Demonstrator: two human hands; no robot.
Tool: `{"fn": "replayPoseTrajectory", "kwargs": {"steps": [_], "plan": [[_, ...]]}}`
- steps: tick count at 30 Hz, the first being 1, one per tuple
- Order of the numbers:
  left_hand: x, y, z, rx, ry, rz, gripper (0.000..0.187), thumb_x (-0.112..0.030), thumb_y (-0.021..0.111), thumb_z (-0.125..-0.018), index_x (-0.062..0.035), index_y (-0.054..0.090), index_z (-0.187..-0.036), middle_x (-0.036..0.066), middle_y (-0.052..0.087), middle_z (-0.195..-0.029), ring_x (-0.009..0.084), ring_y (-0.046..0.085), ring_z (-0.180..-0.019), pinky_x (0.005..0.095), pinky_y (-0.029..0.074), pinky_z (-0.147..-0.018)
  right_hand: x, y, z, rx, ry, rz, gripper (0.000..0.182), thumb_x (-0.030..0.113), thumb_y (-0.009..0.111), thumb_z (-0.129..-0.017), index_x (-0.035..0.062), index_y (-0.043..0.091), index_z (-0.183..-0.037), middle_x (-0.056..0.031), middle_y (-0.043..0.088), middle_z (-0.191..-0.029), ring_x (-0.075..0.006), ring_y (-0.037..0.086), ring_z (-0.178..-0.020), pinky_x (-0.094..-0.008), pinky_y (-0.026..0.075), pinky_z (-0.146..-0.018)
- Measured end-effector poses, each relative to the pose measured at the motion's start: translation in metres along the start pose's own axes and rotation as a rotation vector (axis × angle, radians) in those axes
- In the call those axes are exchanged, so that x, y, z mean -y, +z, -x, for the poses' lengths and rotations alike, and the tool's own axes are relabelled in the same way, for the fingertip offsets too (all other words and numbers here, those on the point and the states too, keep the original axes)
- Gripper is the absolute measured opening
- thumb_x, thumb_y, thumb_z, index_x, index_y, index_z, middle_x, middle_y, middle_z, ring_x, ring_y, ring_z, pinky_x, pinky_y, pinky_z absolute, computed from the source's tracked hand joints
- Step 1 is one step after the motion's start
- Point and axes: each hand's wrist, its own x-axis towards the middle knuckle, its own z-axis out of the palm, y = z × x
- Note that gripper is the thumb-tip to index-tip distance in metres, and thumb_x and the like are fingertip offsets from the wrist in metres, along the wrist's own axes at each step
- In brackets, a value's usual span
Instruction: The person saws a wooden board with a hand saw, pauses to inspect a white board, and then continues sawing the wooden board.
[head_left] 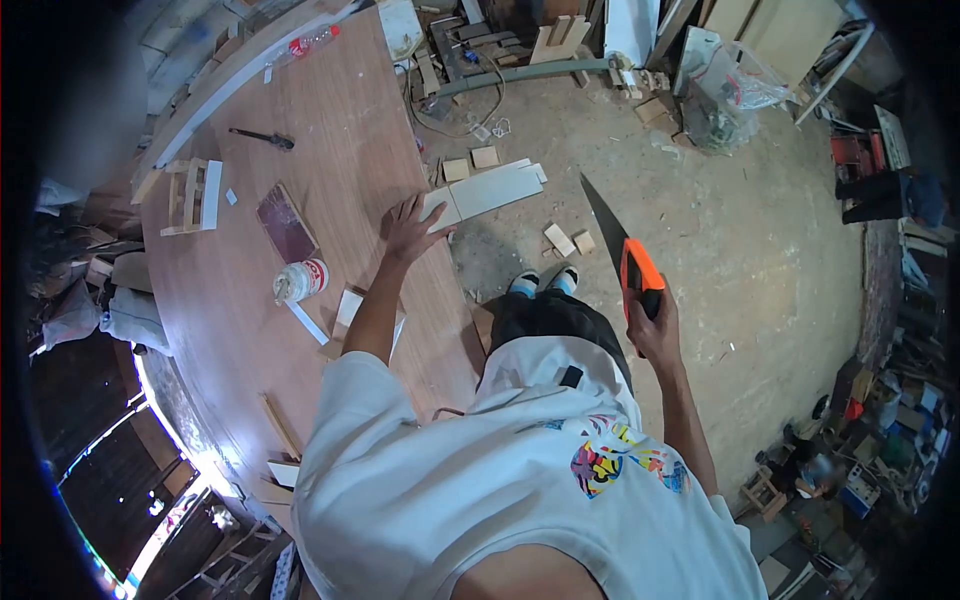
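Note:
My left hand [410, 232] lies with its fingers spread on the table, touching the near end of a pale wooden board [495, 190]. The board juts out past the table's edge over the floor, and a line crosses it near that edge. Off to the right, my right hand [655, 328] is closed around the orange and black handle of a handsaw [645, 272]. The saw's dark blade points up and away, apart from the board.
The brown table [345, 120] carries a white jar [302, 281], a dark red-brown block [286, 222], a small wooden frame [190, 197] and a black tool [262, 138]. Wood offcuts [560, 240] lie on the floor near my feet. A plastic bag [730, 105] stands farther back.

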Motion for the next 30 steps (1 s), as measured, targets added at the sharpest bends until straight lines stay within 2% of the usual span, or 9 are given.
{"fn": "replayPoseTrajectory", "kwargs": {"steps": [2, 4, 8, 10, 12, 15, 20, 25, 30], "plan": [[0.002, -0.003, -0.001, 0.032, 0.007, -0.009, 0.062, -0.063, 0.049, -0.082, -0.0260, 0.052, -0.132, 0.019, 0.042, -0.136, 0.0357, 0.038, -0.127, 0.0507, 0.029, -0.104, 0.038, 0.014, 0.004, 0.006, 0.009, -0.038, 0.018, 0.003, 0.058, -0.086, 0.0020, 0.049, -0.102, -0.0002, 0.045, -0.068, -0.0064, 0.041, -0.058, -0.0218, 0.035, -0.052], [0.003, -0.008, -0.005, 0.064, 0.018, -0.018, 0.062, -0.064, 0.047, -0.083, -0.0263, 0.050, -0.133, 0.018, 0.040, -0.139, 0.0335, 0.037, -0.128, 0.0498, 0.029, -0.105, 0.070, 0.026, 0.008, 0.038, -0.165, -0.071, 0.018, -0.003, 0.056, -0.083, 0.0023, 0.050, -0.100, -0.0014, 0.047, -0.071, -0.0068, 0.042, -0.059, -0.0226, 0.036, -0.053], [-0.009, -0.040, -0.007, 0.119, -0.019, -0.005, 0.057, -0.058, 0.050, -0.085, -0.0251, 0.052, -0.131, 0.012, 0.039, -0.142, 0.0298, 0.037, -0.130, 0.0476, 0.029, -0.106, 0.094, 0.052, 0.011, 0.187, -0.147, -0.191, 0.018, -0.006, 0.054, -0.081, 0.0023, 0.049, -0.096, -0.0048, 0.050, -0.078, -0.0110, 0.047, -0.069, -0.0258, 0.041, -0.063], [-0.006, -0.044, -0.007, 0.156, -0.082, 0.063, 0.055, -0.055, 0.053, -0.084, -0.0247, 0.053, -0.130, 0.010, 0.039, -0.142, 0.0299, 0.037, -0.130, 0.0476, 0.031, -0.106, 0.097, 0.070, 0.009, 0.190, -0.097, -0.250, 0.018, -0.005, 0.055, -0.080, 0.0019, 0.049, -0.096, -0.0074, 0.051, -0.081, -0.0133, 0.049, -0.073, -0.0270, 0.042, -0.067], [0.002, -0.028, -0.002, -0.074, 0.041, 0.109, 0.057, -0.050, 0.062, -0.079, -0.0244, 0.053, -0.129, 0.009, 0.038, -0.143, 0.0291, 0.036, -0.132, 0.0478, 0.034, -0.103, 0.098, 0.085, 0.007, 0.260, -0.079, -0.172, 0.019, -0.004, 0.055, -0.080, 0.0011, 0.050, -0.098, -0.0095, 0.052, -0.081, -0.0156, 0.051, -0.073, -0.0274, 0.042, -0.068], [0.003, -0.031, -0.003, -0.098, 0.032, 0.200, 0.059, -0.046, 0.068, -0.075, -0.0236, 0.054, -0.128, 0.009, 0.037, -0.145, 0.0271, 0.035, -0.134, 0.0482, 0.036, -0.101, 0.105, 0.108, 0.010, 0.282, -0.030, -0.227, 0.023, -0.002, 0.056, -0.080, 0.0005, 0.050, -0.102, -0.0122, 0.054, -0.081, -0.0185, 0.053, -0.072, -0.0290, 0.044, -0.068], [0.002, -0.035, -0.005, -0.122, 0.014, 0.255, 0.058, -0.043, 0.071, -0.072, -0.0216, 0.057, -0.125, 0.009, 0.039, -0.145, 0.0260, 0.038, -0.132, 0.0464, 0.035, -0.101, 0.104, 0.130, 0.009, 0.320, 0.037, -0.271, 0.027, -0.002, 0.057, -0.079, 0.0012, 0.049, -0.105, -0.0130, 0.055, -0.076, -0.0191, 0.056, -0.068, -0.0295, 0.045, -0.066], [0.004, -0.031, -0.004, -0.105, -0.002, 0.249, 0.059, -0.043, 0.072, -0.070, -0.0221, 0.059, -0.123, 0.008, 0.041, -0.143, 0.0251, 0.038, -0.132, 0.0453, 0.035, -0.102, 0.108, 0.133, 0.007, 0.317, -0.113, -0.181, 0.027, -0.002, 0.057, -0.079, 0.0016, 0.047, -0.105, -0.0131, 0.056, -0.076, -0.0200, 0.057, -0.068, -0.0306, 0.046, -0.066], [0.002, -0.033, -0.004, -0.091, -0.027, 0.186, 0.060, -0.046, 0.070, -0.071, -0.0248, 0.057, -0.125, 0.005, 0.043, -0.141, 0.0245, 0.039, -0.130, 0.0451, 0.033, -0.105, 0.109, 0.134, 0.011, 0.313, -0.141, -0.153, 0.025, -0.003, 0.056, -0.079, 0.0016, 0.045, -0.101, -0.0156, 0.058, -0.078, -0.0279, 0.063, -0.073, -0.0326, 0.047, -0.067]]}}
